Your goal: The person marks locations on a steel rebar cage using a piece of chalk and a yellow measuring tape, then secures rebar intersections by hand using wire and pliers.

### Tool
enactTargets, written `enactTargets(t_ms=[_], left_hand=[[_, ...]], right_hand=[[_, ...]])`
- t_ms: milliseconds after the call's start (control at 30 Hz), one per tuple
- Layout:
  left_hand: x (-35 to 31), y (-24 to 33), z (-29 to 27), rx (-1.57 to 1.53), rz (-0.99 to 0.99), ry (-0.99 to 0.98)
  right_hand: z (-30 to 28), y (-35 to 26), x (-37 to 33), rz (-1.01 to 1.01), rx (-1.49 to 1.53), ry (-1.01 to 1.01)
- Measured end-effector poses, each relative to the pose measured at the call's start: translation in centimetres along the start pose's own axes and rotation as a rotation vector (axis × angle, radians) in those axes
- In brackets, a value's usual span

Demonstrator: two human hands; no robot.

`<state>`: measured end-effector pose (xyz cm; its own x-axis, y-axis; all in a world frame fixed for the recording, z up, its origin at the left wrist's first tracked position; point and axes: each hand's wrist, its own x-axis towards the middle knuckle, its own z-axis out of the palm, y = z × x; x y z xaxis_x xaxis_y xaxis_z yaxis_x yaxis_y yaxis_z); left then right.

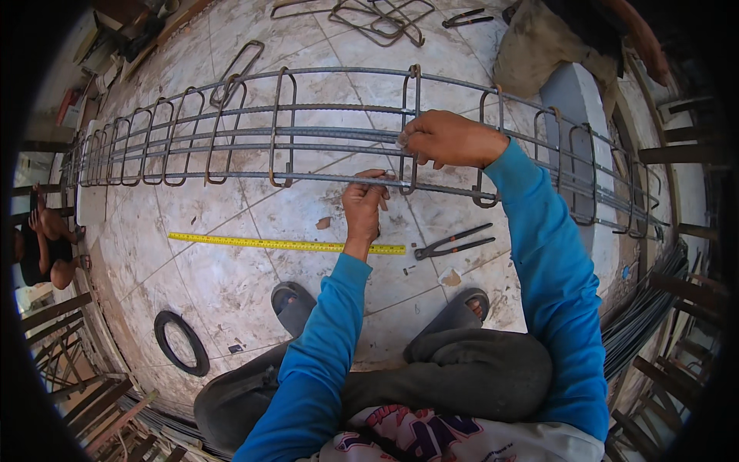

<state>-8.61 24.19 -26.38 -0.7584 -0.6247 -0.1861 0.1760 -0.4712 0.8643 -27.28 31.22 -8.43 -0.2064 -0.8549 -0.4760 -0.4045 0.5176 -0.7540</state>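
Together, 2 hands (left (364, 206), right (444, 138)) grip rebar cage (231, 135).

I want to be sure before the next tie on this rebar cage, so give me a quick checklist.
1. Left hand on the near bar of the rebar cage: ok.
2. Right hand gripping at the stirrup: ok.
3. Pincers lying on the floor beside the left hand: ok.
4. Tape measure stretched along the cage: ok.
5. Tie wire in hand: cannot tell.

The tape measure (286, 244) lies on the floor (231, 285) before the rebar cage (231, 131), pincers (453, 242) at its right end.
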Motion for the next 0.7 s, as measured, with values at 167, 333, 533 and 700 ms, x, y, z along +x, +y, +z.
enactTargets(t_ms=[167,333,533,700], left_hand=[[0.1,-0.3,0.4,0.038,0.115,0.100],[-0.2,0.1,0.2,0.010,0.041,0.073],[-1.7,-1.0,1.3,0.029,0.056,0.064],[-2.3,-2.0,2.0,0.049,0.134,0.161]], right_hand=[[2.4,-2.5,2.5,0.167,-0.509,-0.053],[7.0,-2.1,2.8,0.064,-0.887,-0.013],[6.9,0.6,2.5,0.088,-0.737,0.146],[6.3,3.8,2.2,-0.042,-0.053,0.404]])
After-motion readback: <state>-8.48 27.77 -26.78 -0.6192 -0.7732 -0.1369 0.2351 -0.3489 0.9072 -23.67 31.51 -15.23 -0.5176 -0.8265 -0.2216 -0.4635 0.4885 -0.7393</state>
